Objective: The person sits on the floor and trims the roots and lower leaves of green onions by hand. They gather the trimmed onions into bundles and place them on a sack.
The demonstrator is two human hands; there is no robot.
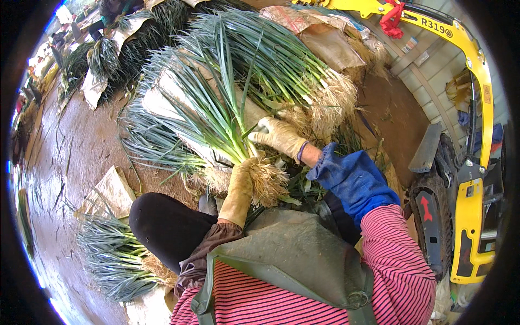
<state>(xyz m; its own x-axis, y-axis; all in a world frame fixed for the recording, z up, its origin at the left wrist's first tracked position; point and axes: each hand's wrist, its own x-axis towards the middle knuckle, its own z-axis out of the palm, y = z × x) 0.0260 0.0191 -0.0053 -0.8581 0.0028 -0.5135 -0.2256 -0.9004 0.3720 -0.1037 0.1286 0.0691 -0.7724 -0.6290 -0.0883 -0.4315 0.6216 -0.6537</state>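
Observation:
In my left hand (240, 185), in a pale work glove, is a bunch of green onions (229, 142), held low on the stalks just above the pale roots. Its green leaves fan out up and to the left, away from me. My right hand (281, 136), also gloved, reaches in from the right with its fingertips at the stalks of this bunch. Whether it pinches a leaf there cannot be made out. Beyond it lies a large heap of green onions (268, 61), roots towards the right. A pale sack sheet (164, 95) lies partly under the leaves.
More green onions (118, 256) lie at lower left beside my knee, near a sack piece (111, 195). Wet brown ground (61, 150) stretches left. A yellow mini excavator arm (483, 101) and a track (430, 219) stand at right. Another person (118, 8) is at upper left.

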